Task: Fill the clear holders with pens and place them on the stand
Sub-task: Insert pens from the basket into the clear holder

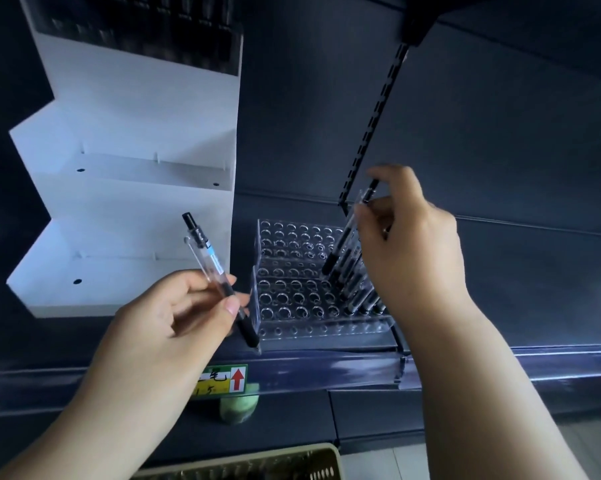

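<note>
A clear tiered holder point(292, 268) with rows of round holes stands on the dark shelf. Several black pens point(356, 292) fill its right-hand columns. My right hand point(410, 244) pinches the top of another clear-barrelled black pen point(344, 240), its tip just above a hole near the filled columns. My left hand point(174, 313) holds a clear pen point(216, 271) with a black grip, tilted, left of the holder. The white stepped stand point(136, 188) is at the left; its two lower steps are bare, and dark pens show in its top tier.
The dark shelf edge point(465, 372) carries a green and yellow price tag point(223, 379). A slotted black upright point(375, 123) rises behind my right hand. A beige mesh basket point(257, 465) sits at the bottom of the view.
</note>
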